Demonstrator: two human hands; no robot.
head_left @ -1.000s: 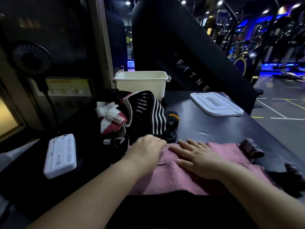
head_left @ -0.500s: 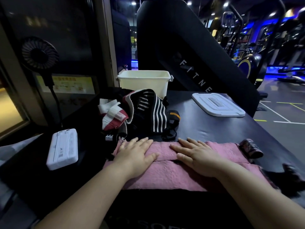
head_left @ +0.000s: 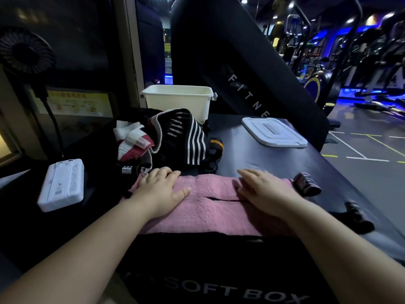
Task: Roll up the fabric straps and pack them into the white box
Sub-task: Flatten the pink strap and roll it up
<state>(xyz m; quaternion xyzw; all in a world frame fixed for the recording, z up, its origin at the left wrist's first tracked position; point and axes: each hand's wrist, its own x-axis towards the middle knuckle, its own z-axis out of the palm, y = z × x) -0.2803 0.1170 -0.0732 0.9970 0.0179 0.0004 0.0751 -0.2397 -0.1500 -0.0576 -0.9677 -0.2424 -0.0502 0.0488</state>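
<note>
Hands have spread apart since the earlier frame. The left hand (head_left: 161,189) is now near the left end of the pink strap (head_left: 210,211) and the right hand (head_left: 262,189) is toward its right end. Both lie flat with straight fingers, pressing the cloth and gripping nothing.

I see the strap running crosswise under both palms, long axis left to right, with a dark fold line between the hands. I judge a roll would start from either end.

White box (head_left: 177,102) stands open, well ahead of the left fingertips and behind the pile of straps (head_left: 175,137); the left hand is nearer it. A rolled strap (head_left: 306,184) sits just outside the right hand, and the lid (head_left: 274,131) is ahead of it.

Surface is a black pad (head_left: 252,154). A white device (head_left: 62,184) and a fan (head_left: 24,51) are out to the left, and dim gym machines (head_left: 328,69) stand beyond.
</note>
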